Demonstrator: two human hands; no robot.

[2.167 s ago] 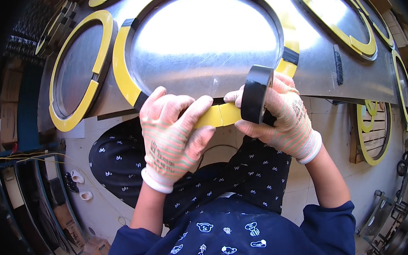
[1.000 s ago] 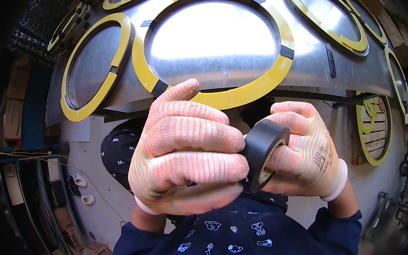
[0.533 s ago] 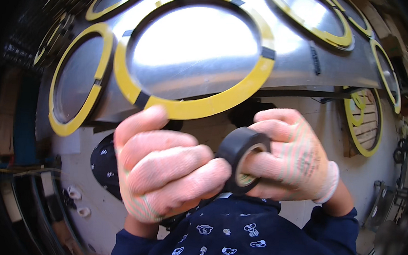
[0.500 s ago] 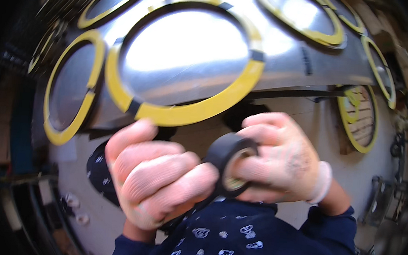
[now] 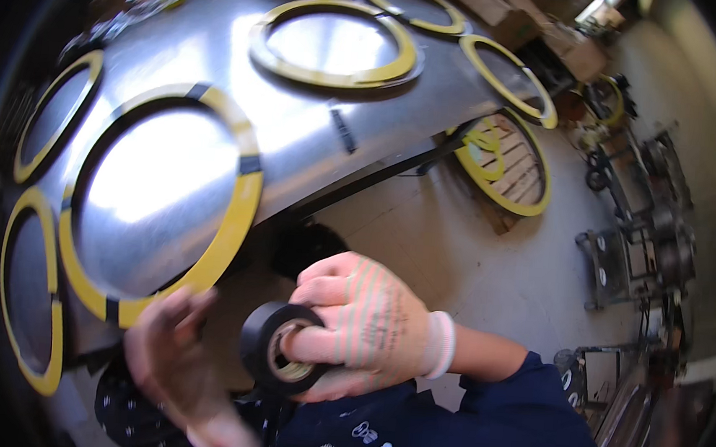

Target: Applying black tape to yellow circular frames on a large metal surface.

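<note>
My right hand [image 5: 375, 321], in a pale striped work glove, grips a roll of black tape [image 5: 259, 346] with fingers in and around its core. Left of the roll is my left hand [image 5: 174, 365], smeared by motion, its fingers and thumb spread apart and holding nothing I can see. Its fingertips overlap the near edge of a large yellow ring [image 5: 244, 210] on the metal table, but contact cannot be made out. Short black tape bands [image 5: 249, 164] cross that ring at several spots.
Several more yellow rings, one [image 5: 400, 63] among them, lie on the shiny metal table [image 5: 296, 160]. Beyond its near edge, a yellow-rimmed disc with wooden slats [image 5: 530, 208] stands low by the floor. Wheeled metal equipment [image 5: 637, 254] is at the right.
My left hand has come away from the tape roll and opened, moving left and down. The roll stays in my right hand. The whole view has swung to the right.
</note>
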